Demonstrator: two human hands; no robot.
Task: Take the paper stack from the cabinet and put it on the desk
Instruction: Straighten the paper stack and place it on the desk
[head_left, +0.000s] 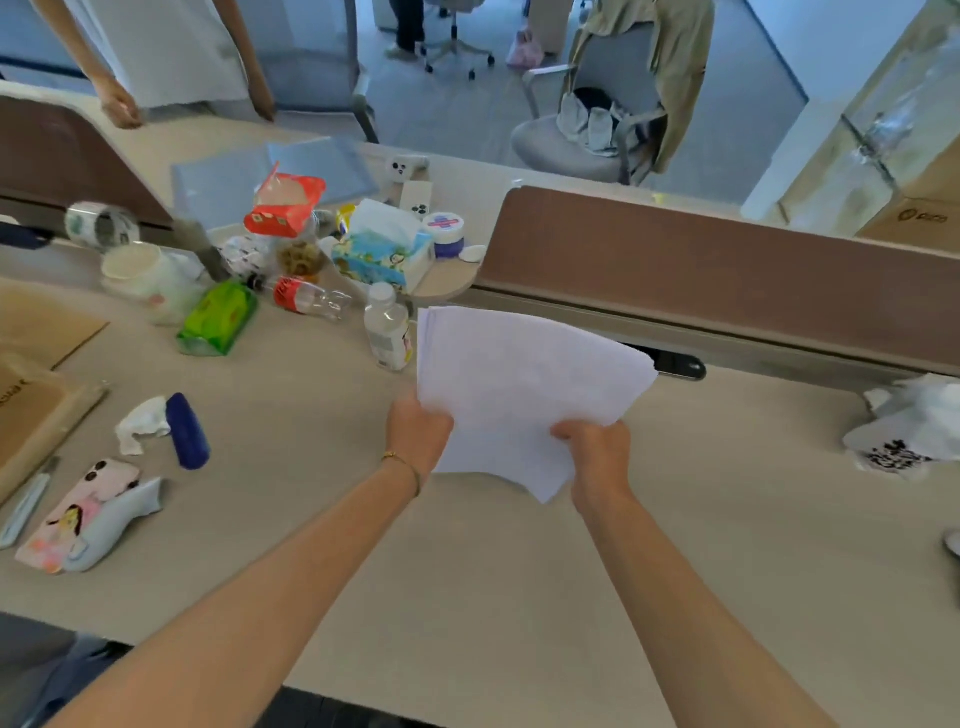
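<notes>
A white paper stack (519, 384) is held over the middle of the beige desk (467, 571), its far edge lifted and slightly fanned. My left hand (418, 434) grips the stack's near left edge. My right hand (597, 452) grips its near right edge, thumb on top. Whether the stack touches the desk I cannot tell. No cabinet is in view.
A small plastic bottle (387, 327) stands just left of the papers. Clutter fills the left: a tissue box (382, 252), a green pack (221, 317), a blue case (188, 431), a phone (78, 514). A brown divider (727, 270) runs behind, a white bag (914, 426) lies right. Another person stands at far left.
</notes>
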